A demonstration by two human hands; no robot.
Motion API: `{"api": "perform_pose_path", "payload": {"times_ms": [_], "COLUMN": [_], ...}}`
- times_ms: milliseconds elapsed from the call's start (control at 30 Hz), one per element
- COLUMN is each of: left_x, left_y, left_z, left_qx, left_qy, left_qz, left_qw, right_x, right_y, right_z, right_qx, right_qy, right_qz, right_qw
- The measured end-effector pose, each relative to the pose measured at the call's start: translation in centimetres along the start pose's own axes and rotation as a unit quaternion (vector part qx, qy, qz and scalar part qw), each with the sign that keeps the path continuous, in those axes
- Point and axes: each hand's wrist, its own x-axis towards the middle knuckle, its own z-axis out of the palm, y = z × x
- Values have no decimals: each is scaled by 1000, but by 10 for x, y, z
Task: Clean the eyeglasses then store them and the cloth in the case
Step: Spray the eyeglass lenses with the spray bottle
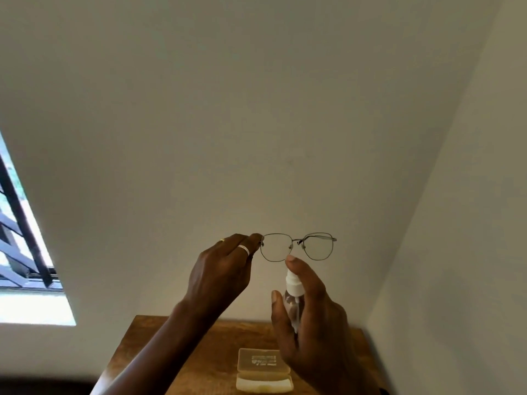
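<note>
Thin metal-framed eyeglasses [298, 247] are held up in front of the wall, lenses facing me. My left hand [221, 273] pinches them at their left end, near the hinge. My right hand [309, 315] grips a small clear spray bottle [293, 295] with a white nozzle, forefinger on top of the nozzle, just below the glasses. A pale translucent case [263, 370] lies open on the wooden table [199, 352] below. I see no cloth.
White walls meet in a corner at the right. A barred window [20, 238] is at the left. The small table stands against the wall.
</note>
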Motion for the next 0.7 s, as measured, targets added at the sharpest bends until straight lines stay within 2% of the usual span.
{"api": "perform_pose_path", "payload": {"times_ms": [200,400,600,700], "left_x": [-3,-4,-5,-6], "left_y": [2,2,1,0], "left_z": [2,0,-2,-4], "left_qx": [8,11,12,9], "left_qy": [-15,-13,-24,-17], "left_qz": [-3,-7,-2,-6], "left_qw": [1000,1000,1000,1000], "right_x": [2,1,-1,-5], "right_y": [2,-2,6,4], "right_z": [2,-2,2,-6], "right_qx": [11,2,-4,5], "right_qy": [-11,4,-7,19], "right_qz": [31,-12,15,-2], "right_qw": [999,1000,1000,1000]}}
